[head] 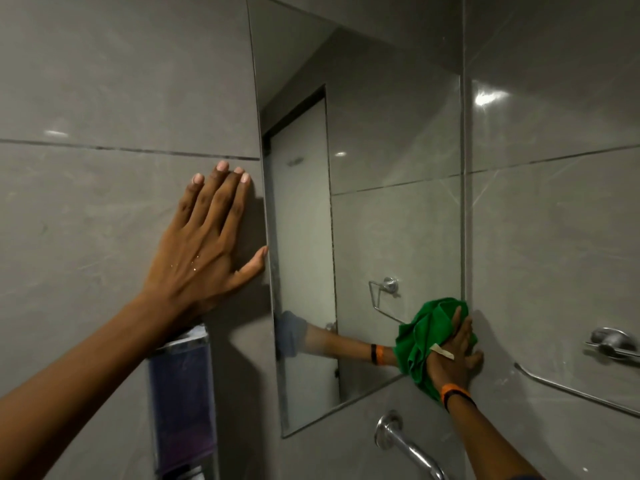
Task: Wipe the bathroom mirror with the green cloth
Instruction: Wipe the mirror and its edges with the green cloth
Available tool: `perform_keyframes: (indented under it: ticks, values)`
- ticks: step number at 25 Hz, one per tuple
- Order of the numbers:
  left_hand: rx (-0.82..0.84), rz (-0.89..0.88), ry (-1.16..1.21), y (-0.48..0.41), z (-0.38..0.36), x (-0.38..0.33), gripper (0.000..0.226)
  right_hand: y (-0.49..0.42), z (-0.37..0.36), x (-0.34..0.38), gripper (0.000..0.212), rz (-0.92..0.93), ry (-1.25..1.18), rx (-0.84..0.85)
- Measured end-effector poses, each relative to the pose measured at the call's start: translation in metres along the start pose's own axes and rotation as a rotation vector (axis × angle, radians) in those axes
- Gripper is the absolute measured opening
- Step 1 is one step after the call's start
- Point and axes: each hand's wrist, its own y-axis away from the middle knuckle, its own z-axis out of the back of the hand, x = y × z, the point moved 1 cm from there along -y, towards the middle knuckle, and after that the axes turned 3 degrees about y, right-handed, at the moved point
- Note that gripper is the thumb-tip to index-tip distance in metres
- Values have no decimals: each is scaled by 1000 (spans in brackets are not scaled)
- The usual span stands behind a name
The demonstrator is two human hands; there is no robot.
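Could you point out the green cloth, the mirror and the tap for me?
green cloth [420,344]: head view, on its bunched folds left of the right hand.
mirror [381,150]: head view, on the bare glass, upper middle.
tap [398,439]: head view, on the chrome spout's upper bend.

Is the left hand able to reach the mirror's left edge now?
Probably yes. The left hand lies flat on the wall tile, its thumb at the mirror edge, and nothing stands between them.

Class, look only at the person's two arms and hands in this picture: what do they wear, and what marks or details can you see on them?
Both forearms are bare. The right hand has an orange and black band at the wrist, and a dark sleeve edge shows at the bottom of the picture. The left hand wears nothing; small water drops glisten on its back, and its fingernails look pale.
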Motion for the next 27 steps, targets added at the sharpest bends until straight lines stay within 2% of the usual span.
perform_keyframes:
  ticks: [5, 10, 13, 15, 21, 27]
  values:
    - [-21, -10, 1, 0, -2, 1, 93, 56, -5, 32, 94, 142, -114, -148]
    - [-37, 8, 17, 0, -2, 1, 91, 117, -28, 59, 117, 282, -122, -166]
    - [-28, 4, 5, -1, 0, 0, 90, 150, -42, 72, 103, 428, -222, -230]
    - [-26, 0, -9, 0, 0, -1, 89, 168, -48, 80, 101, 502, -275, -263]
    - [-30, -3, -22, -1, 0, -1, 89, 202, -44, 111, 115, 583, -327, -262]
    - [-16, 3, -1, 1, 2, 0, 83, 208, -30, 146, 126, 587, -409, -285]
